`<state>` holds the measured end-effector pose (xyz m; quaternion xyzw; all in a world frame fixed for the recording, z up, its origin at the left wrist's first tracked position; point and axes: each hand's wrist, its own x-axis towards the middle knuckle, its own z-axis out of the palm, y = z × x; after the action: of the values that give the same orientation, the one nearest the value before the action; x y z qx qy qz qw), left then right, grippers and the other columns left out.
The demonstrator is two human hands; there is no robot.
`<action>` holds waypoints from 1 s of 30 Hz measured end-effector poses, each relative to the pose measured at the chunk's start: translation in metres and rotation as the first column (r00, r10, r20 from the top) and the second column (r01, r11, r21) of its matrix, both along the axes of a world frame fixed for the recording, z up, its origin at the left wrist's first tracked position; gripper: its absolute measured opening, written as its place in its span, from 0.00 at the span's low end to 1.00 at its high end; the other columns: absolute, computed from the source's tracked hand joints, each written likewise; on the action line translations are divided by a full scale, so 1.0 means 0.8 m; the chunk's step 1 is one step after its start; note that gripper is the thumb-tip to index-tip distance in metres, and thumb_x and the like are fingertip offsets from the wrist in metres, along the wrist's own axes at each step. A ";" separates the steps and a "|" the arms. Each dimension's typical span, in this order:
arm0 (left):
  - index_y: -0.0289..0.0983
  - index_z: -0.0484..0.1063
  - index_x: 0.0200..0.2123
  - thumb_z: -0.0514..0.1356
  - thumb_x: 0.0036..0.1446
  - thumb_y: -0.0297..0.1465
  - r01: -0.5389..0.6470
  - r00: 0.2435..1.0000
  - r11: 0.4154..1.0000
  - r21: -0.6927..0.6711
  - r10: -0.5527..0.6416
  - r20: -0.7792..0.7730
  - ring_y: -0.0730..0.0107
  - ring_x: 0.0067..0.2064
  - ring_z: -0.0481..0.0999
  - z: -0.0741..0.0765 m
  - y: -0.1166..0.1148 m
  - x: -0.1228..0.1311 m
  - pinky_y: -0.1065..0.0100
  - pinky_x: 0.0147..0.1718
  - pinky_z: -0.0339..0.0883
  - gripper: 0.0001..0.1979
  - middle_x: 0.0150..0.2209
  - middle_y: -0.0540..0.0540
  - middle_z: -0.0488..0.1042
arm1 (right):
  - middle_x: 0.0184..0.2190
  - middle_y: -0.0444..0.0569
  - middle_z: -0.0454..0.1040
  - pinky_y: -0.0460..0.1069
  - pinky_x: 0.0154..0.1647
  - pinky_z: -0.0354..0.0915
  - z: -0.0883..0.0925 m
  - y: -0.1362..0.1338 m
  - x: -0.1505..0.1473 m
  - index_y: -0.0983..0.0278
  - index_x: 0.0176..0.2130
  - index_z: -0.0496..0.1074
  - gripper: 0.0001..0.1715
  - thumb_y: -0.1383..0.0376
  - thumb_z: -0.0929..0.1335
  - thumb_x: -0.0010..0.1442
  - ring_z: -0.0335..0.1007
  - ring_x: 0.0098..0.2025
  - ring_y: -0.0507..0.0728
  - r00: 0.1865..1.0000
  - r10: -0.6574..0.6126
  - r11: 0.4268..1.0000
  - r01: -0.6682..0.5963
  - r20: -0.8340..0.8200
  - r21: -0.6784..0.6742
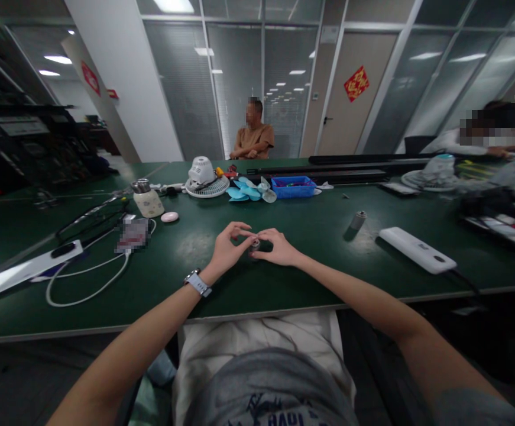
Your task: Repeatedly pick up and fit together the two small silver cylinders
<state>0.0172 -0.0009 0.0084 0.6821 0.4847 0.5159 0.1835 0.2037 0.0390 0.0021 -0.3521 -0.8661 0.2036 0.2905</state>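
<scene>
Close in front of me, a small metal cylinder (pixel 255 245) that looks like a little motor is at the green table, mostly hidden by my fingers. My left hand (pixel 230 248), with a watch (pixel 197 282) on its wrist, has thumb and forefinger closed at its top left. From the other side my right hand (pixel 279 248) curls thumb and fingers around it. Whether its base touches the table I cannot tell. A second, similar metal cylinder (pixel 359 220) stands upright to the right, apart from both hands.
White fan parts (pixel 201 177), blue fan blades (pixel 243 190) and a blue tray (pixel 293 188) lie beyond my hands. A flask (pixel 148 198), a cable (pixel 93 296) and white power strips (pixel 417 249) flank me. One person (pixel 253 133) sits opposite; others are at the right.
</scene>
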 end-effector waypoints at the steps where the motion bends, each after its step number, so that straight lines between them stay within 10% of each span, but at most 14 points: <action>1: 0.38 0.69 0.44 0.64 0.54 0.41 -0.016 0.999 1.000 -0.003 0.017 0.034 0.64 0.43 0.79 -0.001 0.002 -0.002 0.64 0.41 0.68 0.18 0.39 0.44 0.81 | 0.50 0.51 0.74 0.61 0.58 0.56 0.001 -0.001 0.000 0.59 0.46 0.77 0.24 0.53 0.75 0.51 0.62 0.57 0.63 1.000 -0.001 1.000 0.001 -0.003 -0.005; 14: 0.40 0.65 0.52 0.65 0.53 0.37 0.068 0.969 0.973 -0.220 -0.117 -0.219 0.58 0.48 0.79 -0.031 0.007 -0.031 0.58 0.47 0.66 0.24 0.41 0.45 0.82 | 0.44 0.49 0.79 0.56 0.53 0.62 0.005 0.000 0.013 0.60 0.47 0.77 0.21 0.56 0.74 0.54 0.71 0.48 0.59 0.999 0.003 0.998 -0.001 -0.040 0.055; 23: 0.37 0.68 0.46 0.53 0.63 0.42 -0.121 0.990 0.976 -0.181 0.105 -0.092 0.63 0.38 0.77 -0.019 0.003 -0.029 0.65 0.33 0.64 0.16 0.40 0.43 0.81 | 0.41 0.46 0.80 0.54 0.46 0.65 0.023 0.030 0.050 0.56 0.47 0.78 0.21 0.52 0.72 0.55 0.74 0.43 0.59 0.965 -0.225 0.964 0.201 0.133 0.172; 30: 0.38 0.69 0.42 0.53 0.63 0.41 -0.155 0.963 0.988 -0.013 0.148 -0.223 0.63 0.37 0.74 -0.015 0.005 -0.027 0.65 0.33 0.64 0.13 0.36 0.45 0.79 | 0.46 0.53 0.78 0.54 0.44 0.68 0.025 0.104 0.175 0.58 0.52 0.75 0.26 0.53 0.69 0.56 0.74 0.47 0.64 0.542 -0.808 0.584 0.787 0.231 0.198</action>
<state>-0.0041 0.0031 -0.0037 0.6936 0.5606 0.4416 0.0987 0.3434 0.1223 0.0221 -0.7230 -0.6504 -0.0369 0.2299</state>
